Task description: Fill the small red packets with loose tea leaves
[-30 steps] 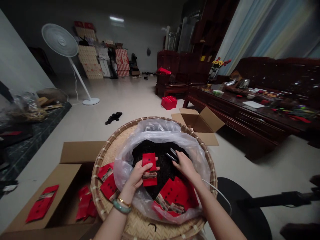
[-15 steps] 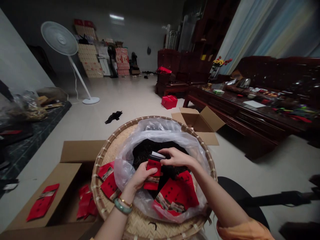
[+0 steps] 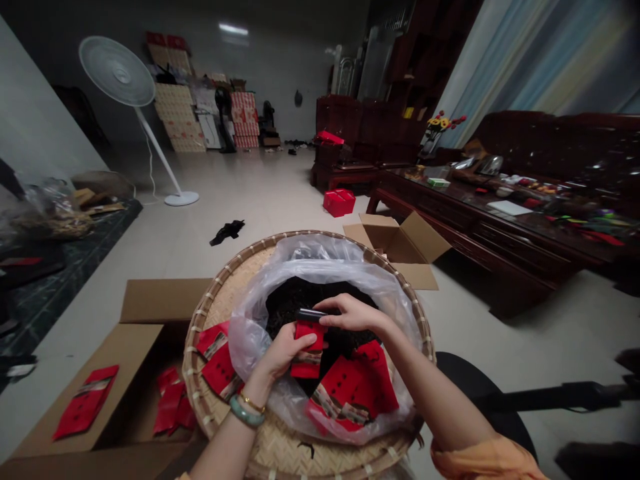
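Note:
My left hand [image 3: 285,348] holds a small red packet [image 3: 307,363] upright, its thumb across the front. My right hand [image 3: 350,313] grips a small black bar-shaped tool [image 3: 311,315] with a pale edge; it lies across the packet's top end, and its exact kind is unclear. Both hands are above an open clear plastic bag [image 3: 250,303] filled with dark, dry, shredded-looking stuff [image 3: 290,297]. More red packets [image 3: 345,387] rest on the bag's near right side. Under the bag is a round woven bamboo tray [image 3: 280,453].
Left of the tray stands an open cardboard box [image 3: 133,340] with red packets [image 3: 173,403] inside and one on its flap. Another open carton [image 3: 400,243] sits beyond the tray, near a dark wooden table [image 3: 470,220]. A white standing fan [image 3: 165,153] is at back left.
The black tool's pale upper part has tipped down, so less of it shows, and the tool now looks flatter across the packet's top. Both hands stay nearly in place.

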The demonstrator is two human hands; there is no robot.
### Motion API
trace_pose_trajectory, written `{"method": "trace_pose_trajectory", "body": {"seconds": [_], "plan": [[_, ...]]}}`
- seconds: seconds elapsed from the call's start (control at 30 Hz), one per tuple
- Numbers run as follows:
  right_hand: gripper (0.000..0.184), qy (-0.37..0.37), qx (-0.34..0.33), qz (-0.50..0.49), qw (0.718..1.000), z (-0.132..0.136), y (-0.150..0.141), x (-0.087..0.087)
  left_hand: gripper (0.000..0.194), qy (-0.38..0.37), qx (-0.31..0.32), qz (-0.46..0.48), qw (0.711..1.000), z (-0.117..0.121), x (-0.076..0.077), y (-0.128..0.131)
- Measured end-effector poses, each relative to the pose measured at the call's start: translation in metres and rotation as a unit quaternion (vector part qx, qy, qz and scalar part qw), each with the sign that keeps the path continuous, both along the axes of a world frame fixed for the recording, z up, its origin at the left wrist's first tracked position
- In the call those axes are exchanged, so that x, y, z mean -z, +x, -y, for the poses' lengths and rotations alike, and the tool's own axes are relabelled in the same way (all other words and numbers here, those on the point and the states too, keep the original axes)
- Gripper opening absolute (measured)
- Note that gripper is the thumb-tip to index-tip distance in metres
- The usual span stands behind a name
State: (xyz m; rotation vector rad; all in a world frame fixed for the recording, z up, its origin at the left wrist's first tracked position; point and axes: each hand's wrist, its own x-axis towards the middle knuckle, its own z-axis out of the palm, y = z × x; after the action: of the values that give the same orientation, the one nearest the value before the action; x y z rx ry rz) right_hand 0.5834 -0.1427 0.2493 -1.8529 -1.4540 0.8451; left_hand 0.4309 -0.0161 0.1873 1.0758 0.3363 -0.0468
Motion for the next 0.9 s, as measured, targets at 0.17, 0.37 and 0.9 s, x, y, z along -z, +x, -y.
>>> {"method": "trace_pose_trajectory", "body": {"seconds": [0.17,0.37,0.9], "plan": [[0.035,0.004,0.014,0.014,1.000,-0.004,0.003,0.007,0.041,0.010,0.005,-0.005,1.000,0.001,-0.002,-0.001],[0.035,0.019,0.033,0.018,0.999,-0.005,0.003,0.012,0.042,-0.013,-0.010,-0.018,1.000,0.000,-0.003,0.001],[0.035,0.017,0.038,0.015,0.999,-0.009,-0.006,0.016,0.042,-0.093,-0.163,0.024,0.982,-0.003,0.003,0.007]]}}
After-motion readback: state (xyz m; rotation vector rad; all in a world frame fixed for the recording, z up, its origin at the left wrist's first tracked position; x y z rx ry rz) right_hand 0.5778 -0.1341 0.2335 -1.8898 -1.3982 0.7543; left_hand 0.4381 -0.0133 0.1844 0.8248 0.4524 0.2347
